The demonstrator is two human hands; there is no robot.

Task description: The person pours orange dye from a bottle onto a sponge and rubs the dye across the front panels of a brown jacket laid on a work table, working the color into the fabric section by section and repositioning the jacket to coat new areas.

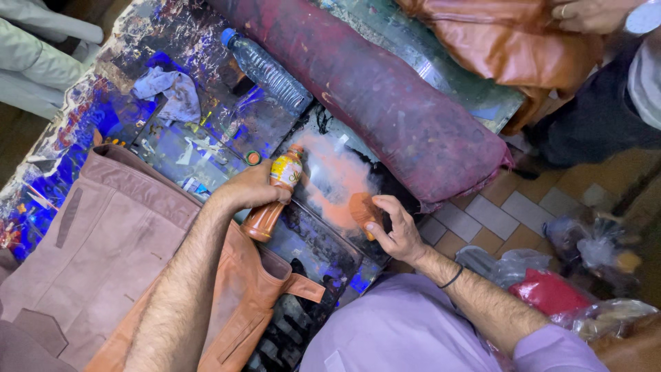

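A: Gripping a small plastic bottle (274, 196) of orange-brown liquid, your left hand (249, 189) has its fingers wrapped round the middle — the bottle tilts with its open neck toward the orange smear (330, 180) on the paint-stained table (172, 41).

B: And your right hand (396, 231)?

A: It pinches an orange-stained sponge (363, 210) between thumb and fingers, at the smear's lower edge. A small green cap (253, 158) lies just beside your left hand.

B: What's under your left forearm?

A: A tan leather jacket (103, 255) spread on the table. Beyond the smear lies a long dark-red padded roll (392, 96), with a clear water bottle (265, 69) beside it — and another person's hand (585, 14) rests on brown leather (509, 41) at the far corner.
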